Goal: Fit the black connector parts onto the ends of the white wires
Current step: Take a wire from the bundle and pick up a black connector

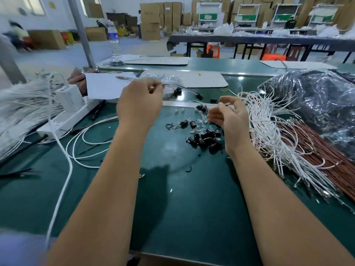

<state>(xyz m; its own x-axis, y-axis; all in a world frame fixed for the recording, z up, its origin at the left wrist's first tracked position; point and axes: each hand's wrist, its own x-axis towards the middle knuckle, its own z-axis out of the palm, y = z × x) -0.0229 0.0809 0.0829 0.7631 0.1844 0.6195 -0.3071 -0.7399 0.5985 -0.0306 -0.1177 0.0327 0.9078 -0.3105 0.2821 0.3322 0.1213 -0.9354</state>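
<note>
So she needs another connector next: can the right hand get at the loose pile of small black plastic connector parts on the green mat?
Probably yes. The right hand hovers just above the pile of black connector parts, with nothing lying over it, though its fingertips seem to pinch a white wire.

A green surface (192, 198) carries black connectors (203, 138) at centre, white wires (269, 131) and brown wires (315, 148) right.

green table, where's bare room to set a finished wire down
The green table is bare near its front edge, between the two forearms, below the black connector pile. A smaller bare strip lies between the looped white wire and the left arm. It is crowded right, by the white wire bundle.
</note>
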